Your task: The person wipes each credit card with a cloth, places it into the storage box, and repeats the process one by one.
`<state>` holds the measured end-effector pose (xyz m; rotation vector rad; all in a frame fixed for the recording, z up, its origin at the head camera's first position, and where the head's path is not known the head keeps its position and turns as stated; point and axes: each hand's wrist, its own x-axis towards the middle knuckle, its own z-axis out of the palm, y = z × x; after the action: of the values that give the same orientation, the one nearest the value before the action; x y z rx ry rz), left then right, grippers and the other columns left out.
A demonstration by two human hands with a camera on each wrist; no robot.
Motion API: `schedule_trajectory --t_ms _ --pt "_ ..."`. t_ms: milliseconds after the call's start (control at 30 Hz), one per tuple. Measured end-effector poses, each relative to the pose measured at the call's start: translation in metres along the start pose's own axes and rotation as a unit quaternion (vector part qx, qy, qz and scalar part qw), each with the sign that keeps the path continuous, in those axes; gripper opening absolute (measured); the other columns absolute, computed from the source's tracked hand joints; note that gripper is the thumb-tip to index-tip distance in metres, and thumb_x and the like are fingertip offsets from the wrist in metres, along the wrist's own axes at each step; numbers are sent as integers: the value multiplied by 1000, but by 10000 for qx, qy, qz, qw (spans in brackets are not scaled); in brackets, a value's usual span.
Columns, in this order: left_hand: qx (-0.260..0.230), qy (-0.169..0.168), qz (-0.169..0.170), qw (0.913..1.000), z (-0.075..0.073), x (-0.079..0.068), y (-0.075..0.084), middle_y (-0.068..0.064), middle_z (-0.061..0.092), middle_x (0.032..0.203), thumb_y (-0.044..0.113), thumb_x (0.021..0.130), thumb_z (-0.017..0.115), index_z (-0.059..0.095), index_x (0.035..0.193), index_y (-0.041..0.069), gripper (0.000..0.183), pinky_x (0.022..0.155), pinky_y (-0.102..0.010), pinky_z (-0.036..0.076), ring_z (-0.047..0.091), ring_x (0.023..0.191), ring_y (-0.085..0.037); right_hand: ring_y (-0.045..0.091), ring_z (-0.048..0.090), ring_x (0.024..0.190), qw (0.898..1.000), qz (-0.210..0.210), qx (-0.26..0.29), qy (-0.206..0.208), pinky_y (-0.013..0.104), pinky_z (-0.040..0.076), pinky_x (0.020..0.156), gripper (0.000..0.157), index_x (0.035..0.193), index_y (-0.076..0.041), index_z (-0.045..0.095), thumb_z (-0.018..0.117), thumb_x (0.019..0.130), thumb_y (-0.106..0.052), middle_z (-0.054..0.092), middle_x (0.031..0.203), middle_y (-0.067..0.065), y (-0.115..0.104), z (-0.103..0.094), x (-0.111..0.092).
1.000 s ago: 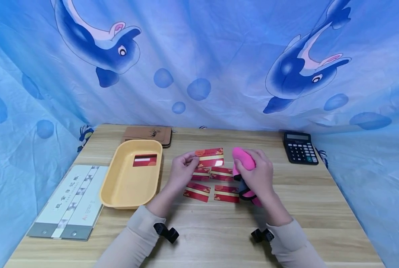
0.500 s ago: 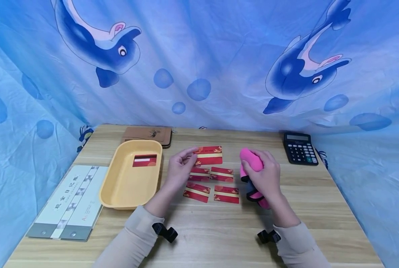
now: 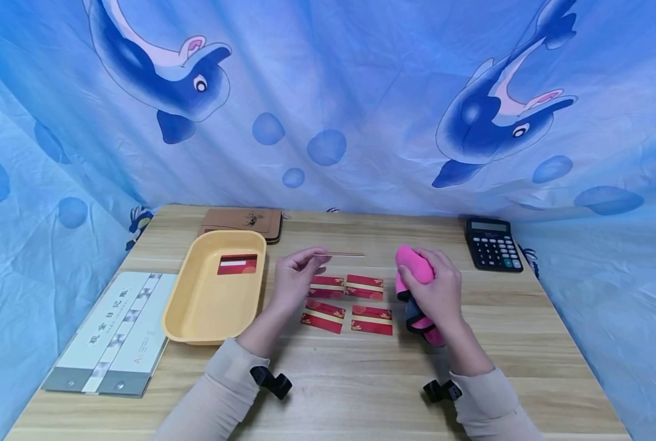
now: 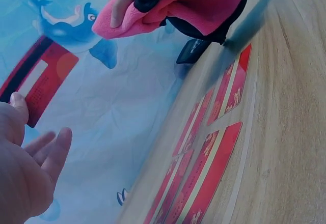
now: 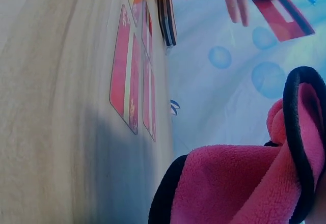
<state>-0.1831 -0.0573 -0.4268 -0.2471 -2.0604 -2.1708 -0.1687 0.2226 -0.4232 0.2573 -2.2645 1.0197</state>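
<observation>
Thumb and fingers of my left hand (image 3: 297,275) pinch a red card (image 4: 43,76) by one end, above the table. The head view sees this card edge-on as a thin line; the left wrist view shows its dark stripe and white strip. My right hand (image 3: 437,285) grips a bunched pink cloth (image 3: 414,266) with black edging and a dark grey side. Folds of the cloth (image 5: 234,183) fill the lower right of the right wrist view. Between the hands, several red cards (image 3: 372,320) with a pale yellow band lie on the table in two rows.
Left of the cards stands a yellow tray (image 3: 181,306) with one red card (image 3: 237,264) inside. Behind it lies a brown wallet (image 3: 242,222). A white and grey ledger (image 3: 113,334) is at the far left, a black calculator (image 3: 493,244) at the back right.
The card in my left hand has turned from showing its yellow-banded face to edge-on in the head view. My right hand has moved right with the cloth, away from the card.
</observation>
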Motion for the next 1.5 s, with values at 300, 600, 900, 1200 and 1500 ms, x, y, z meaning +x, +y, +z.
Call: schedule_trajectory --t_ms 300,600,900,1200,1500 --pt "-378 260 -810 9957 2 1 0 -25 71 109 4 100 61 65 122 -10 26 82 -30 62 76 88 -30 27 66 94 10000 -49 65 4 40 56 68 41 118 -2 72 84 82 -17 70 111 14 -2 -1 4" --pt "-730 82 -1078 9915 12 -1 1 -27 68 116 0 103 55 57 133 -12 32 85 -29 61 73 96 -39 25 67 89 9984 -518 137 -176 37 57 64 36 114 -2 74 83 82 -14 71 109 14 -13 5 10" --pt "-851 -22 -1134 9899 24 -4 -4 -29 66 119 1 103 55 54 135 -12 34 85 -30 61 70 100 -43 23 63 83 9975 -621 73 -326 34 52 56 36 116 -6 75 84 82 -18 70 105 11 -28 15 11" --pt "-896 -463 -1012 9897 34 -9 1 -26 66 125 3 105 53 56 134 -11 32 88 -30 60 72 101 -37 27 65 85 9954 -640 -630 -346 37 56 62 37 117 -7 75 82 84 -22 68 106 11 -38 23 11" --pt "-576 -890 -651 9922 44 -12 -4 -26 69 117 0 104 51 56 135 -12 33 82 -25 62 74 92 -20 27 67 77 9924 -710 -798 -609 40 55 55 36 114 -8 76 81 82 -23 69 103 10 -60 39 6"
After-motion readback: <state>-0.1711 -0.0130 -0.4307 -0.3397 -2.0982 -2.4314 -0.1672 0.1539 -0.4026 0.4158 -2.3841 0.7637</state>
